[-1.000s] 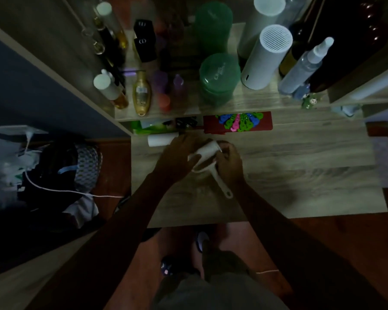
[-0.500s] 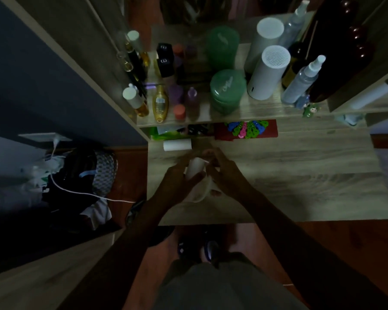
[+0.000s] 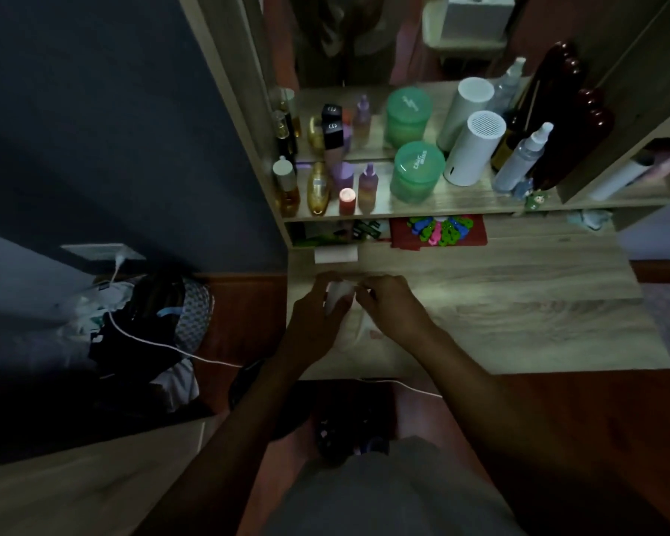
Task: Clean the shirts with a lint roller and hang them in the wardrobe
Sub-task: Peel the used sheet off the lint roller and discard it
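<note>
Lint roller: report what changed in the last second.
The lint roller, slanted across both hands before, now stands roll-end up in the left hand, which grips the roll. The right hand shifted to pinch at its top edge. The spare roll on the table stayed put.

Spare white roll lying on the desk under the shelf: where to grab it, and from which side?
Grip the spare roll across its middle, coming from above and the near side. It lies on its side, axis left to right, so fingers close over its curved front and back; the shelf crowds it from behind.
</note>
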